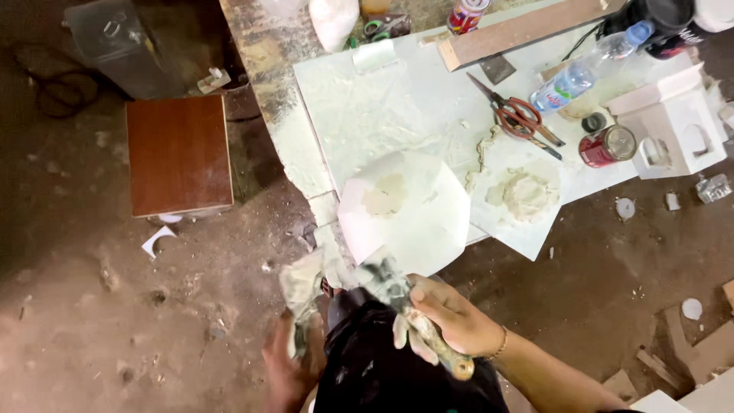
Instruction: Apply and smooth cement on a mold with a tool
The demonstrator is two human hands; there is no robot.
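My right hand (451,313) grips a plaster-caked tool with a wooden handle (424,333), its smeared blade pointing up-left toward a white octagonal plaster piece (405,210) on the bench edge. My left hand (290,367) holds a lump of plaster-soaked material (302,287) just left of the tool. A black container (382,367) sits below, between both hands. The blade tip is blurred.
The white-coated bench (359,115) carries red-handled scissors (520,116), a plastic water bottle (581,73), a red tin (608,145), a wooden batten (527,29), a plaster blob (524,193) and a white moulded block (677,122). A brown wooden stool (177,153) stands on the dirt floor at left.
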